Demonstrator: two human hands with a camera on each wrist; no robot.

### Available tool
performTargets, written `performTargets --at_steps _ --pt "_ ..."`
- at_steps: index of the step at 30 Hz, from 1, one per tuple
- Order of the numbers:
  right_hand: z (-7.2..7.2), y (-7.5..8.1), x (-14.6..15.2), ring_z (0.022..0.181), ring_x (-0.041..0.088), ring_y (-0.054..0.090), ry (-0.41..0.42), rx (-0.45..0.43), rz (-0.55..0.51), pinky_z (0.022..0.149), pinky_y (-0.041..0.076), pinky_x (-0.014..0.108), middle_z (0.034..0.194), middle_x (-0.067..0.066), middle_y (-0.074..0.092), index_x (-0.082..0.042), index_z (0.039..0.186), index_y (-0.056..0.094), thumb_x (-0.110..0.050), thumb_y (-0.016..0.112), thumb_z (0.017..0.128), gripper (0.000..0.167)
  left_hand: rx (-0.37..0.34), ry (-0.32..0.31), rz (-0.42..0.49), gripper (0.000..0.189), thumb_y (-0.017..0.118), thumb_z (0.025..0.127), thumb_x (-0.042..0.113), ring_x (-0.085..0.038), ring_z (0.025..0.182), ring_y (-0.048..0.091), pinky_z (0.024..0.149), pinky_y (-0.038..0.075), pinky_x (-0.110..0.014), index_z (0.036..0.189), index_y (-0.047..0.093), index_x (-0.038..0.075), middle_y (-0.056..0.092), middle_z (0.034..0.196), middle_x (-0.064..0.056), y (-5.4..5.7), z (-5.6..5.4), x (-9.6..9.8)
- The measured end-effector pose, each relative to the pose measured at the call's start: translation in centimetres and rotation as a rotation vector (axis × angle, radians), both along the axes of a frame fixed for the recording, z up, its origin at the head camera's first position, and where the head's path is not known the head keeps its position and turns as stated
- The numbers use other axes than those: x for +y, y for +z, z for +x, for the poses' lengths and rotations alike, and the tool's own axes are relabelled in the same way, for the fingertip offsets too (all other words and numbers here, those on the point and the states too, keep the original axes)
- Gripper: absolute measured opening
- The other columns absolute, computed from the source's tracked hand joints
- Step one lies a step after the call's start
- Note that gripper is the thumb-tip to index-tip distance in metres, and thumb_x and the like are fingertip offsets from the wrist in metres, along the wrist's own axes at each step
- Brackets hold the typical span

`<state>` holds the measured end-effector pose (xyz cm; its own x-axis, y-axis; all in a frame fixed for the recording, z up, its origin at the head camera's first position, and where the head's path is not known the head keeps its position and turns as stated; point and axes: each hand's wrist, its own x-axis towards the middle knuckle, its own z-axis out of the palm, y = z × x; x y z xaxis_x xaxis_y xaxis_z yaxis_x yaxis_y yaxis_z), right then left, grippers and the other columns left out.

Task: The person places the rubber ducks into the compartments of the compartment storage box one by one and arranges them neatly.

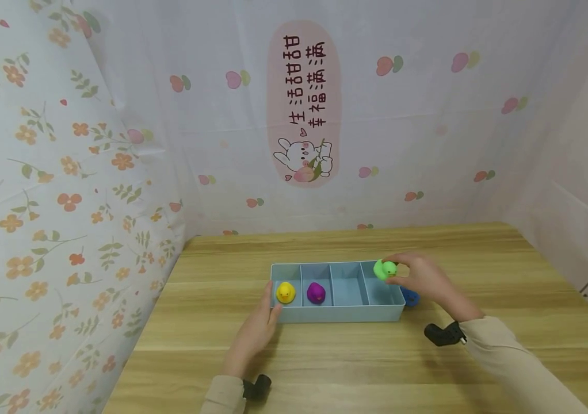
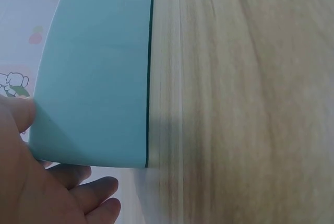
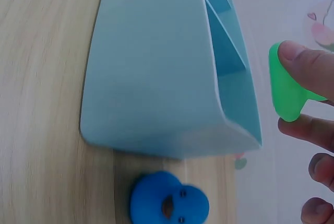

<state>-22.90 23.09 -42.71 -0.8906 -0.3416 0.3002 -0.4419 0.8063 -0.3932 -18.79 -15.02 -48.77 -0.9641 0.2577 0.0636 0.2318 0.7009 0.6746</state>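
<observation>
A pale blue box (image 1: pixel 340 314) with several compartments in a row lies on the wooden table. My left hand (image 1: pixel 258 328) holds its left end, thumb at the front rim and fingers around the end wall. Between thumb and fingers my right hand (image 1: pixel 423 279) pinches a green rubber duck (image 3: pixel 286 88), held over the rightmost compartment. A yellow rubber duck (image 1: pixel 286 292) sits in the leftmost compartment, and a purple rubber duck (image 1: pixel 316 293) in the one beside it. Just off the box's right end, partly hidden in the head view, stands a blue rubber duck (image 3: pixel 167 200).
The wooden table (image 1: pixel 356 362) runs back to a white curtain (image 1: pixel 211 144) with printed fruit and a rabbit. Flowered cloth (image 1: pixel 56 230) hangs along the left side. Each wrist wears a black camera mount (image 1: pixel 444 334).
</observation>
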Motion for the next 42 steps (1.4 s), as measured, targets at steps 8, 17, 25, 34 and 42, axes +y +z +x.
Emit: performTargets --at_steps 8,17,25,34,42 --pt "-0.5 -0.1 -2.2 0.103 0.033 0.064 0.052 -0.002 -0.004 0.086 0.053 0.050 0.111 0.012 0.070 -0.006 0.113 0.068 -0.022 0.083 0.072 0.046 -0.012 0.007 0.011 0.061 0.036 0.105 0.027 -0.039 0.140 0.029 0.116 0.024 -0.053 0.154 0.006 0.007 0.019 0.157 -0.019 0.1 0.1 0.0" --pt "-0.7 -0.7 -4.2 0.095 0.028 0.065 0.092 0.013 -0.019 0.082 0.055 0.047 0.103 0.009 0.071 -0.005 0.107 0.070 -0.020 0.084 0.071 0.041 -0.004 0.000 0.008 0.062 0.036 0.105 0.029 -0.039 0.141 0.029 0.116 0.025 -0.052 0.154 0.007 0.006 0.019 0.157 -0.019 -0.1 0.2 0.1" --pt "-0.9 -1.2 -5.8 0.093 0.025 0.065 0.104 -0.019 -0.002 0.081 0.055 0.044 0.101 0.007 0.070 -0.005 0.107 0.070 -0.018 0.082 0.074 0.037 -0.006 -0.002 0.006 0.062 0.035 0.105 0.030 -0.039 0.141 0.029 0.116 0.024 -0.052 0.154 0.007 0.005 0.018 0.157 -0.019 -0.1 0.2 0.0" --pt "-0.9 -1.9 -6.8 0.086 0.014 0.059 0.126 -0.100 0.011 0.074 0.053 0.032 0.099 0.001 0.068 -0.006 0.109 0.069 -0.018 0.078 0.078 0.034 -0.025 0.009 0.000 0.061 0.037 0.104 0.027 -0.038 0.140 0.030 0.115 0.025 -0.052 0.154 0.007 0.005 0.020 0.157 -0.019 0.1 0.1 0.2" --pt "-1.2 -2.5 -7.4 0.092 0.021 0.061 0.104 -0.065 0.106 0.074 0.053 0.036 0.100 0.003 0.068 -0.007 0.107 0.070 -0.021 0.076 0.078 0.033 -0.017 0.015 -0.022 0.062 0.037 0.104 0.028 -0.039 0.139 0.033 0.115 0.027 -0.052 0.154 0.007 0.007 0.021 0.157 -0.018 0.0 -0.1 0.0"
